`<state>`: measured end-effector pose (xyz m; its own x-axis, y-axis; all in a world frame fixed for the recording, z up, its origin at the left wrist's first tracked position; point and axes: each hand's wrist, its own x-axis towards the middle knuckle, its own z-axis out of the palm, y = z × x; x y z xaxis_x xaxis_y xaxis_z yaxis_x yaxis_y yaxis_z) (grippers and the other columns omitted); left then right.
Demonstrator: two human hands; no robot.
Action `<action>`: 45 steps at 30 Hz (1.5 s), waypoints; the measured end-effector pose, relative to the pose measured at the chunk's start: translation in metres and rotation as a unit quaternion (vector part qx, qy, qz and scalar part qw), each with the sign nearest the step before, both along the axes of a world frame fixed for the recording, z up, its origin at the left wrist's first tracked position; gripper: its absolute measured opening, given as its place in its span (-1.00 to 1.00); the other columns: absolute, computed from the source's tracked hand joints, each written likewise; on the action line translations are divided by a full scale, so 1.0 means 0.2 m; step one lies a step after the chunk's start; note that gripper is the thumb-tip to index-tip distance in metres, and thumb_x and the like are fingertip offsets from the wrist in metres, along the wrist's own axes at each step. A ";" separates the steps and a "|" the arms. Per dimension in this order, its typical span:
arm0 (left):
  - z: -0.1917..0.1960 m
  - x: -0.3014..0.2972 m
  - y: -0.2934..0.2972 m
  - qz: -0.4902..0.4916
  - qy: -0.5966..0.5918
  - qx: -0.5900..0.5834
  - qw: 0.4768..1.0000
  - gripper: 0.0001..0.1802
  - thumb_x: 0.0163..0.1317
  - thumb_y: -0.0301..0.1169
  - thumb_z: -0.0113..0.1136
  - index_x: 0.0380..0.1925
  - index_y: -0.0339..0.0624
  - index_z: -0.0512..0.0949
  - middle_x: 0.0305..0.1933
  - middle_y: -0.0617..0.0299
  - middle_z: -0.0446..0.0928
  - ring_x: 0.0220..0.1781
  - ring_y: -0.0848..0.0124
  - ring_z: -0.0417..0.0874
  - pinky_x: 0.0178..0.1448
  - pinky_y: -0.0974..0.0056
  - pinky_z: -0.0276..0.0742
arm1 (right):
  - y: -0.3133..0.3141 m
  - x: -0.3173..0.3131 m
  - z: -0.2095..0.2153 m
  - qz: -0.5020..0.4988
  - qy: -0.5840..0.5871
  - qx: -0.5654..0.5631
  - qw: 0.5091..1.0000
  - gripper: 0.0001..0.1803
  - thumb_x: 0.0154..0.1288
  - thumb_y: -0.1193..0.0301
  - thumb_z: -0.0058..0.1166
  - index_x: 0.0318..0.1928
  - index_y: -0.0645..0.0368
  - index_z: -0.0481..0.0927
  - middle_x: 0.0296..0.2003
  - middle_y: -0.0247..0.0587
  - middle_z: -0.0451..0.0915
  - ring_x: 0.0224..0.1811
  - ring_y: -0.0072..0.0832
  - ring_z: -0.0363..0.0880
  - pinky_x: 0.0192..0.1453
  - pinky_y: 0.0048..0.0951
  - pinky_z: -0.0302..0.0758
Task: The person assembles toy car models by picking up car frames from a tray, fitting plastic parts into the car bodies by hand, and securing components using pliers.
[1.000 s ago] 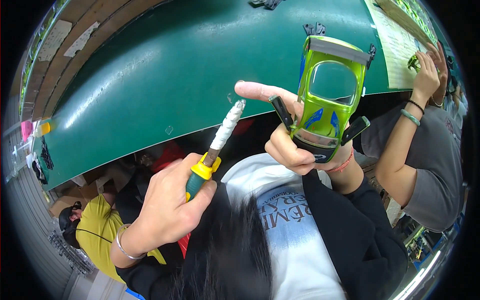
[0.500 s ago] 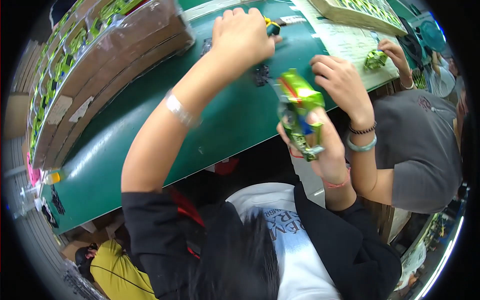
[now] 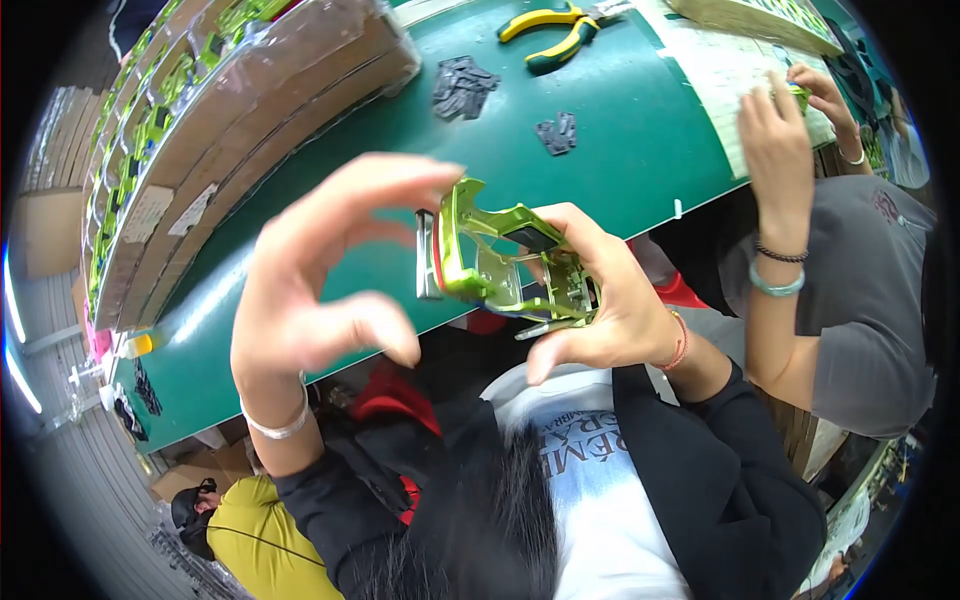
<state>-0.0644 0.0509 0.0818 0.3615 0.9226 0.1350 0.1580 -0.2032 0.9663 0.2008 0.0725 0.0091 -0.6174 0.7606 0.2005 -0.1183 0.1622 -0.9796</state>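
My right hand (image 3: 600, 300) grips a bright green toy car body (image 3: 490, 260), turned so its hollow underside and a grey inner part show. My left hand (image 3: 320, 280) hovers just left of the car body with fingers spread and curved; the thumb and forefinger are apart and hold nothing. Both hands are raised above the near edge of a green worktable (image 3: 300, 270). The yellow-handled screwdriver seen earlier is out of sight.
Yellow-handled pliers (image 3: 550, 25) and small black parts (image 3: 462, 85) lie on the far side of the table. A long cardboard tray of green parts (image 3: 200, 130) runs along the left. A co-worker in grey (image 3: 860, 300) works at the right over a paper sheet (image 3: 730, 80).
My left hand held a yellow-handled screwdriver, reached out over the table, and has come back with nothing in it. The car body has been turned underside up in my right hand.
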 end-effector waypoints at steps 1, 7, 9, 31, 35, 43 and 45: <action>0.00 -0.02 -0.10 0.027 0.004 0.019 0.999 -0.16 -0.01 -0.19 0.67 0.28 -0.34 0.59 0.26 0.04 0.63 0.23 0.21 0.68 0.21 0.16 0.64 | 0.00 -0.05 -0.01 -0.020 0.007 0.111 0.994 -0.06 -0.08 0.01 0.71 0.21 0.23 0.51 -0.14 -0.20 0.62 -0.19 -0.37 0.64 -0.04 -0.43 0.58; 0.02 -0.07 -0.40 0.138 0.143 0.079 0.977 -0.28 -0.06 -0.46 0.62 0.21 -0.30 0.65 0.25 -0.04 0.61 0.20 0.13 0.69 0.21 0.14 0.65 | -0.01 -0.21 0.09 -0.045 -0.079 0.345 0.934 -0.06 -0.26 0.09 0.76 0.12 0.24 0.55 -0.23 -0.12 0.62 -0.31 -0.21 0.60 -0.24 -0.28 0.55; 0.06 -0.06 -0.46 0.140 0.268 0.197 0.933 -0.42 -0.06 -0.54 0.52 0.09 -0.13 0.74 0.26 -0.03 0.59 0.18 0.06 0.69 0.23 0.11 0.65 | -0.01 -0.22 0.11 -0.020 -0.118 0.376 0.919 -0.23 -0.02 0.00 0.61 0.05 0.22 0.54 -0.21 -0.15 0.57 -0.28 -0.17 0.62 -0.24 -0.24 0.58; 0.48 -0.69 -0.07 0.535 0.280 0.291 0.742 -0.73 0.18 -0.35 0.60 -0.28 -0.33 0.76 -0.22 0.15 0.74 -0.24 0.46 0.73 -0.14 0.38 0.62 | 0.05 -0.18 -0.07 -0.058 -0.200 0.408 0.889 -0.66 0.23 0.51 0.33 0.02 0.24 0.67 -0.07 -0.15 0.64 -0.13 -0.15 0.59 -0.06 -0.20 0.51; 0.58 -0.90 0.54 0.557 0.463 0.239 0.647 -0.62 0.04 -0.02 0.51 -0.31 -0.07 0.86 -0.37 0.10 0.79 -0.26 0.17 0.82 -0.13 0.12 0.68 | 0.03 -0.25 -0.08 -0.107 -0.232 0.443 0.859 -0.74 0.23 0.46 0.33 -0.06 0.19 0.70 -0.18 -0.22 0.58 -0.21 -0.24 0.54 -0.16 -0.23 0.45; 0.46 -0.93 1.06 0.492 0.603 -0.021 0.627 -0.24 0.23 0.15 0.37 0.14 -0.34 0.67 0.19 -0.15 0.70 0.15 -0.08 0.74 0.30 0.00 0.64 | 0.06 -0.22 -0.10 -0.116 -0.238 0.435 0.861 -0.71 0.22 0.45 0.32 -0.03 0.22 0.70 -0.21 -0.21 0.57 -0.25 -0.27 0.52 -0.19 -0.25 0.43; 0.47 -1.09 1.04 0.498 0.549 -0.053 0.670 -0.25 0.27 0.19 0.33 0.10 -0.33 0.70 0.20 -0.16 0.70 0.22 -0.08 0.73 0.33 -0.02 0.62 | 0.06 -0.23 -0.10 -0.116 -0.234 0.441 0.858 -0.70 0.21 0.45 0.32 -0.03 0.22 0.71 -0.21 -0.23 0.57 -0.26 -0.28 0.52 -0.19 -0.25 0.42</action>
<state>-0.2818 0.2599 0.1750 -0.6114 0.7638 0.2069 0.7913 0.5906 0.1582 0.1548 0.0848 -0.0113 -0.6395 0.5539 0.5332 0.3912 0.8314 -0.3945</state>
